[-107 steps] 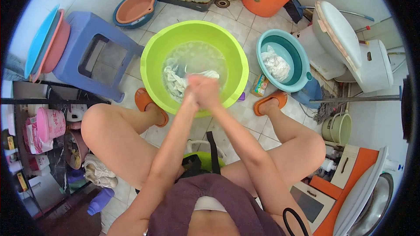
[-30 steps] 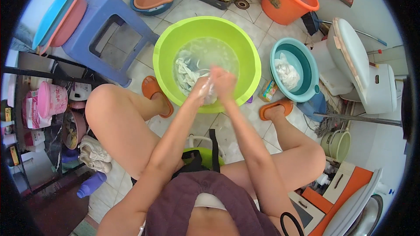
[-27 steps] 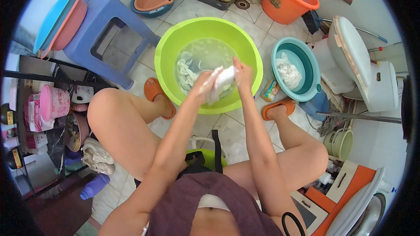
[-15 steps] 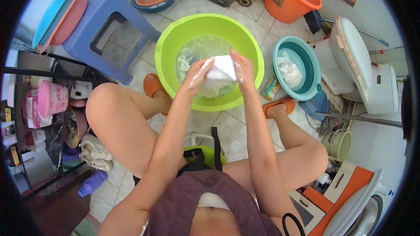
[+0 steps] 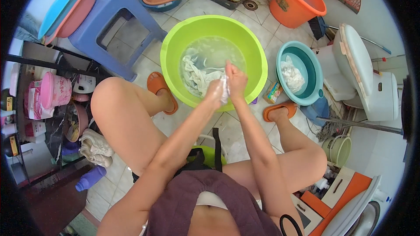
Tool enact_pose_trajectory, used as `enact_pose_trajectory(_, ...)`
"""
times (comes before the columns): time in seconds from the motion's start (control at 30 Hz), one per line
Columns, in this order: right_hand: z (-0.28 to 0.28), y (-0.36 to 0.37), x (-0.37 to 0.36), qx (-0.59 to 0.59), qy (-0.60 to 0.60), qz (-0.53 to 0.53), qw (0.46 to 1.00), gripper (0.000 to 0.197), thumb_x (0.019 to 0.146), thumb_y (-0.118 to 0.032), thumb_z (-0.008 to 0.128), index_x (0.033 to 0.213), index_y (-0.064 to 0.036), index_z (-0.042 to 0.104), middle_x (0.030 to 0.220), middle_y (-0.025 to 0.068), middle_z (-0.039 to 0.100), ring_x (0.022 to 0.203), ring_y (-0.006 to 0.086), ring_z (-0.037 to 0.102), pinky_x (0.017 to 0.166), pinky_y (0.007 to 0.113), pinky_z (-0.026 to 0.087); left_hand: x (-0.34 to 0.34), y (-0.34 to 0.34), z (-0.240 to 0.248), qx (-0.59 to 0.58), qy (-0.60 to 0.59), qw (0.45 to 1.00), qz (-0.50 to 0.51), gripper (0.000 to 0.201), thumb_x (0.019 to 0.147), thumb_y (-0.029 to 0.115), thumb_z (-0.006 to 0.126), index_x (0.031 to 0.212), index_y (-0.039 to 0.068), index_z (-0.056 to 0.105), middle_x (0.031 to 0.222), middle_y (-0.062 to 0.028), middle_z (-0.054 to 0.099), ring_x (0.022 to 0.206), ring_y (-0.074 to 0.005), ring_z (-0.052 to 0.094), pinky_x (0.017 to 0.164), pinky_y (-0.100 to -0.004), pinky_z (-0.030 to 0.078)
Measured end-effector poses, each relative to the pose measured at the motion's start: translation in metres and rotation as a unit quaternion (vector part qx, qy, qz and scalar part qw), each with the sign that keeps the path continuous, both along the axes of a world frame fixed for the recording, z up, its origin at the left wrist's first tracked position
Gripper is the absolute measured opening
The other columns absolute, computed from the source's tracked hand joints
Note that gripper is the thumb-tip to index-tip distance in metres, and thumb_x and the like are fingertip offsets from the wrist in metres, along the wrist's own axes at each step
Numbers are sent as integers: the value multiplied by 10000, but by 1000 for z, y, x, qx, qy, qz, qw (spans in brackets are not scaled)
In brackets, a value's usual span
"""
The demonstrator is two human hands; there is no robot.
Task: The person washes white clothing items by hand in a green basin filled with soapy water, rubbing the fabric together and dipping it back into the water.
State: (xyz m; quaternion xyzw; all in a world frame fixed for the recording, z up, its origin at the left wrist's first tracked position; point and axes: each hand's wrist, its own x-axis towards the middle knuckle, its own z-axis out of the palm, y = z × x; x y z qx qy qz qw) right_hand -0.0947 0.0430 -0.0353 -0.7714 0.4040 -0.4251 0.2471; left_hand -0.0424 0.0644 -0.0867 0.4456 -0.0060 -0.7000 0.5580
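Observation:
A large lime-green basin (image 5: pixel 257 46) on the floor in front of me holds cloudy, sudsy water. Over its near right part, my left hand (image 5: pixel 215 91) and my right hand (image 5: pixel 236 81) are pressed close together. Both are closed on a soapy white cloth (image 5: pixel 225 89), bunched into a narrow strip between them and mostly hidden by the fingers. Pale wet laundry (image 5: pixel 194 75) lies in the water to the left of my hands, some of it above the surface.
A teal basin (image 5: pixel 283 91) with white laundry (image 5: pixel 292 76) stands to the right, beside a small soap packet (image 5: pixel 273 92). An orange bucket (image 5: pixel 291 6) is at the back right. A blue stool (image 5: pixel 103 6) and a shelf rack (image 5: pixel 52 67) flank the left.
My hands have come together and moved lower and nearer to me. The cloth, spread between them before, is now bunched up, and more laundry shows in the basin.

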Motion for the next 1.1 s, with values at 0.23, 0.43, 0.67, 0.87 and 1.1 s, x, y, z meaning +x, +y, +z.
enact_pose_trajectory(0.23, -9, -28, -18, 147, 77, -118, 979, 212, 750, -186, 553, 575, -68, 558, 472, 140, 452, 412, 271, 459, 422, 329, 359, 0, 3, -1, 25, -56, 997, -52, 246, 857, 283, 431, 887, 67, 543, 854, -58, 585, 782, -158, 573, 674, -321, 482)
enact_pose_trajectory(0.43, -7, -24, -12, 124, 63, -114, 984, 368, 825, -307, 476, 566, -55, 545, 490, 146, 472, 412, 276, 446, 419, 345, 350, 6, 7, -1, 5, -68, 998, -12, 264, 815, 308, 502, 826, 53, 569, 776, -32, 575, 696, -152, 556, 619, -320, 471)
enact_pose_trajectory(0.67, -18, -11, -17, -134, 115, -8, 984, 201, 815, -235, 477, 679, -106, 552, 587, 104, 542, 465, 254, 499, 436, 367, 377, -9, 3, 29, 53, -66, 996, -17, 218, 859, 284, 441, 755, 111, 523, 673, -1, 520, 595, -115, 507, 530, -288, 422)
enact_pose_trajectory(0.87, -36, -3, -2, -152, 235, -3, 960, 101, 769, -200, 499, 785, -122, 560, 583, 86, 537, 484, 242, 535, 434, 399, 384, -6, 10, -55, -329, 165, 921, 126, 348, 863, 365, 419, 638, 111, 496, 604, 14, 466, 500, -107, 421, 429, -259, 345)
enact_pose_trajectory(1.1, -26, 1, 3, -20, 15, -20, 1000, 241, 800, -231, 482, 645, -82, 590, 572, 143, 537, 489, 259, 521, 478, 363, 395, -12, 10, -15, -336, 415, 802, 266, 308, 851, 299, 458, 618, 100, 488, 580, 18, 455, 508, -102, 436, 440, -276, 338)
